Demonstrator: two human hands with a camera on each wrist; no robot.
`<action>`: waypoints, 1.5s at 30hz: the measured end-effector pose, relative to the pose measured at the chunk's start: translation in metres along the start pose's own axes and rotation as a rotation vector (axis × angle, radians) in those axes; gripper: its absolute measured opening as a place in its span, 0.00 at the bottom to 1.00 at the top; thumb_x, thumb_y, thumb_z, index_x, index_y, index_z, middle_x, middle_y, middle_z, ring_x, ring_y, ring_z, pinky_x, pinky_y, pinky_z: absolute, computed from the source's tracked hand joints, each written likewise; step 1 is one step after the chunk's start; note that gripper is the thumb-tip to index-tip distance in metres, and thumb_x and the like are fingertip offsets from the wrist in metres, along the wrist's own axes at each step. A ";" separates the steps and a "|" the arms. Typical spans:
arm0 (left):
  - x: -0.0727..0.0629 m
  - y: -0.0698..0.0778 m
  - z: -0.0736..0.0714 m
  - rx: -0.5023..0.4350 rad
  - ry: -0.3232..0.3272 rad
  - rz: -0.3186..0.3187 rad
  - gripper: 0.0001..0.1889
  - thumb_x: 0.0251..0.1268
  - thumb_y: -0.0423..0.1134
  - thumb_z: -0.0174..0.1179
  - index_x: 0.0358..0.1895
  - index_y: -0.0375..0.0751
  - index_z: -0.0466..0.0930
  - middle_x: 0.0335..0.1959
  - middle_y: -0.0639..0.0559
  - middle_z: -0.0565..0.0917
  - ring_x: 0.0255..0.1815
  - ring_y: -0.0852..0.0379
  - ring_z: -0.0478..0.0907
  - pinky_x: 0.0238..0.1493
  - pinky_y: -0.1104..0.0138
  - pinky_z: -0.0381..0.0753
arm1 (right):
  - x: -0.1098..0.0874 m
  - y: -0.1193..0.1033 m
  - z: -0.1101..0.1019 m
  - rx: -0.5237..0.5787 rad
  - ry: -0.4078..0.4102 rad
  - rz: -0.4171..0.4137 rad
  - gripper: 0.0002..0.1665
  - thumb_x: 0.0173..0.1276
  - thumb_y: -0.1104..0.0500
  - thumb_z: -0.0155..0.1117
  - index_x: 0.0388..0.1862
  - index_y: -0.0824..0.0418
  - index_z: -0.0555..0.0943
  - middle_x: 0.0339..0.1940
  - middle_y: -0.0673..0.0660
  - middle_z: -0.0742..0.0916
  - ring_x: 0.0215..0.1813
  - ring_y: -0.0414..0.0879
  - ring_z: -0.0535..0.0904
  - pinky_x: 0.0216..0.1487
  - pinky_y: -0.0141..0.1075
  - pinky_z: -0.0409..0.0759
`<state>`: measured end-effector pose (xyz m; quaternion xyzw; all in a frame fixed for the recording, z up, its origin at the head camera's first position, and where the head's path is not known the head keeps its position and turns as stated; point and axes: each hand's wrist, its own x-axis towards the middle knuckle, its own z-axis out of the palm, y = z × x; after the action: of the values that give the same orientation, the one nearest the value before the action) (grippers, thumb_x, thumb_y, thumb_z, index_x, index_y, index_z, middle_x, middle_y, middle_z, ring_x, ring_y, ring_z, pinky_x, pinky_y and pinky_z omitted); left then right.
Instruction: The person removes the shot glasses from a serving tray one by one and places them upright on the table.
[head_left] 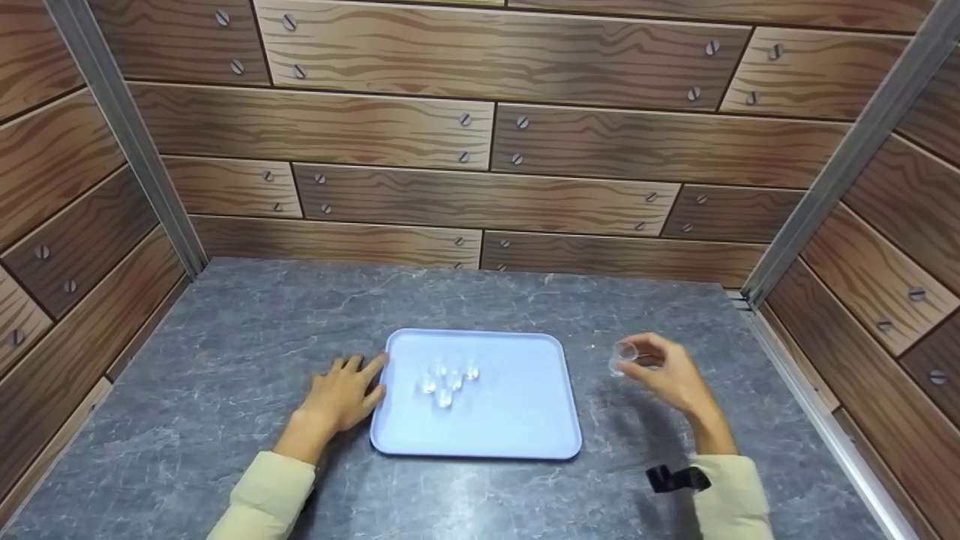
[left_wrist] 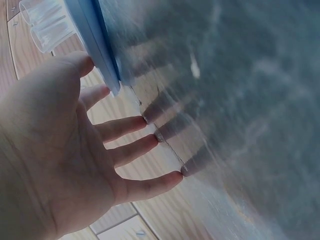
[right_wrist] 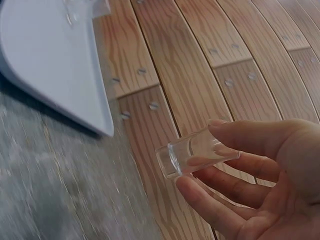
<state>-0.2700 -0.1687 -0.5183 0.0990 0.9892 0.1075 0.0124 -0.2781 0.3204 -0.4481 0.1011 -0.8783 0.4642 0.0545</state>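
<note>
A pale blue tray (head_left: 517,420) lies on the table, with several small clear shot glasses (head_left: 445,397) grouped on its left half. At the tray's left edge my left hand (head_left: 337,397) rests with spread fingers; its thumb and index finger touch the rim. In the left wrist view the other fingertips (left_wrist: 150,142) meet the tabletop. To the right of the tray, my right hand (head_left: 667,375) holds another clear shot glass (right_wrist: 200,152) between thumb and fingers, above the table. That glass looks empty, its thick base pointing away from the palm in the right wrist view.
The grey marbled tabletop (head_left: 285,315) surrounds the tray. Wood-patterned panels (head_left: 480,135) stand at the back and both sides, with metal posts (head_left: 832,157) at the corners. A black strap (head_left: 675,478) sits at the right sleeve.
</note>
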 end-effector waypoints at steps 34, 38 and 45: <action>-0.002 -0.001 -0.001 -0.001 0.005 0.015 0.29 0.80 0.52 0.50 0.79 0.52 0.65 0.70 0.33 0.74 0.70 0.29 0.71 0.56 0.25 0.71 | -0.004 0.071 -0.045 -0.057 0.135 0.217 0.28 0.65 0.66 0.73 0.60 0.79 0.77 0.49 0.67 0.89 0.37 0.23 0.78 0.43 0.20 0.78; -0.002 -0.001 -0.001 -0.006 0.009 0.019 0.28 0.80 0.52 0.51 0.79 0.52 0.65 0.69 0.33 0.74 0.69 0.29 0.71 0.55 0.26 0.72 | -0.006 0.076 -0.048 -0.055 0.140 0.211 0.28 0.65 0.66 0.73 0.60 0.80 0.77 0.49 0.68 0.89 0.38 0.24 0.79 0.43 0.20 0.79; 0.000 -0.001 -0.001 -0.013 0.003 0.019 0.29 0.80 0.52 0.51 0.79 0.52 0.65 0.70 0.33 0.74 0.70 0.29 0.70 0.57 0.25 0.70 | -0.008 0.080 -0.053 -0.082 0.134 0.230 0.29 0.65 0.65 0.74 0.61 0.79 0.77 0.52 0.72 0.88 0.38 0.22 0.77 0.44 0.19 0.78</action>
<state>-0.2697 -0.1700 -0.5177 0.1083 0.9875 0.1141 0.0105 -0.2887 0.4091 -0.4837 -0.0336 -0.8967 0.4368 0.0634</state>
